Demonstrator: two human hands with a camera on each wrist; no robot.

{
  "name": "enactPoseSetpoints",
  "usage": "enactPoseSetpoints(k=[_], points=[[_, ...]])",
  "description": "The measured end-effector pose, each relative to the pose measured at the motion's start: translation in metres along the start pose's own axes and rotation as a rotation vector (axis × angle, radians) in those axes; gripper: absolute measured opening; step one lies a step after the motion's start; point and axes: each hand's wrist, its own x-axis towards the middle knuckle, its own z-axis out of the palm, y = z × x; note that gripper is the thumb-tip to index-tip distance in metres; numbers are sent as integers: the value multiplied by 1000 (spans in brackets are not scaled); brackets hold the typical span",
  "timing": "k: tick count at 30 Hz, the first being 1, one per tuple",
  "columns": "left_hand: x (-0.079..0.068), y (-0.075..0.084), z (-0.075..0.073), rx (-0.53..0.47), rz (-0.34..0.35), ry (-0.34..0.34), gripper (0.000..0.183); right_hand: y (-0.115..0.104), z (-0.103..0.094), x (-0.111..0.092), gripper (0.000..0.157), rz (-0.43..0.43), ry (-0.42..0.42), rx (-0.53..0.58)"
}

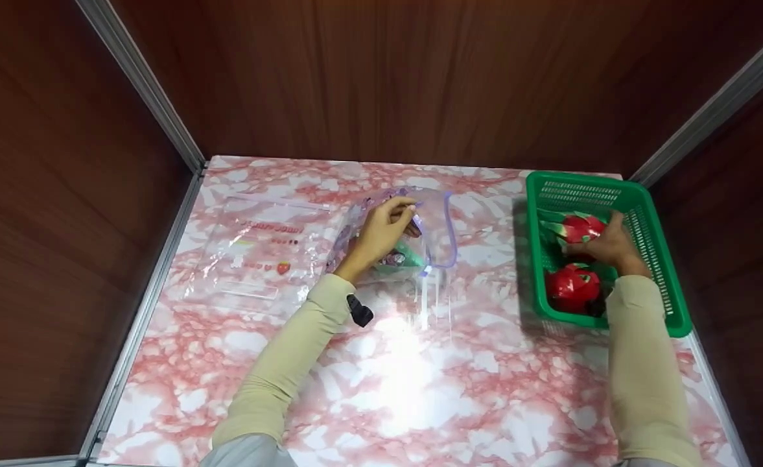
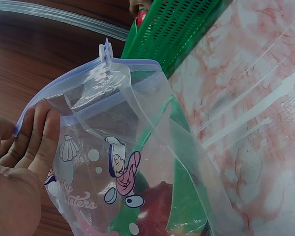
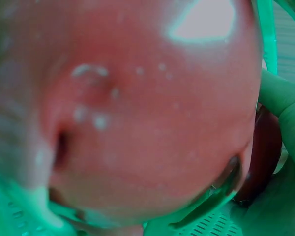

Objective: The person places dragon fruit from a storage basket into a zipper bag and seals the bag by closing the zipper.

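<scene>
My left hand (image 1: 381,233) pinches the purple zip edge of a clear printed plastic bag (image 2: 123,118), its fingers reaching inside the mouth. Through the film a red dragon fruit with green scales (image 2: 157,206) shows at the bottom of the bag. Over on the right, my right hand (image 1: 605,246) reaches into a green basket (image 1: 537,272) and grips the far dragon fruit (image 1: 582,227), thumb on its near side. Another dragon fruit (image 1: 574,288) lies nearer the front of the basket; a red fruit (image 3: 152,123) fills the right wrist view, blurred.
A flat, clear zip bag with a strawberry print (image 1: 258,253) lies left of the filled one. The pink marbled table (image 1: 368,389) is walled by dark wood panels (image 1: 381,78) at the back and both sides. The basket stands close to the right wall.
</scene>
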Motion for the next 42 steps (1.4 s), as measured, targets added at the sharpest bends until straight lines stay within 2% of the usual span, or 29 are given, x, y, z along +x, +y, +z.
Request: enactPoseSetpoints(k=[9,17,30,42], points=[[-1,1,1,1,-10,15,29,-2,0,2,129,-43,48,15],[0,1,2,-18,-10,17,28,-4,-2,1,109,-103,89,-83],[-1,2,1,-24,-9,10,29,-9,-2,-6,110,-139,133,-40],[-1,4,3,-40,-13,18,25,-17,-4,-13,111,-171,196,-50]])
